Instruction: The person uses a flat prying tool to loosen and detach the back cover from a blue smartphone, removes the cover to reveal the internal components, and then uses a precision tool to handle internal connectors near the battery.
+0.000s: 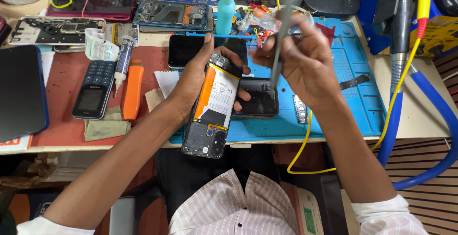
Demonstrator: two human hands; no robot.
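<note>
My left hand (193, 80) grips an opened smartphone (214, 106) with its back cover off, showing a white and orange battery and the camera module at the near end. The phone is held upright over the near edge of the blue work mat (355, 97). My right hand (303, 58) is closed around a thin grey tool (282, 35), whose lower tip points down just right of the phone's top. A black phone part (260, 99) lies on the mat under both hands.
A dark keypad phone (93, 89), an orange tool (132, 89), a glue tube (123, 61) and cloth pieces lie on the red mat at left. Opened phones (171, 15) and a teal bottle (225, 8) stand behind. A yellow cable (305, 144) and blue hose (441, 120) run at right.
</note>
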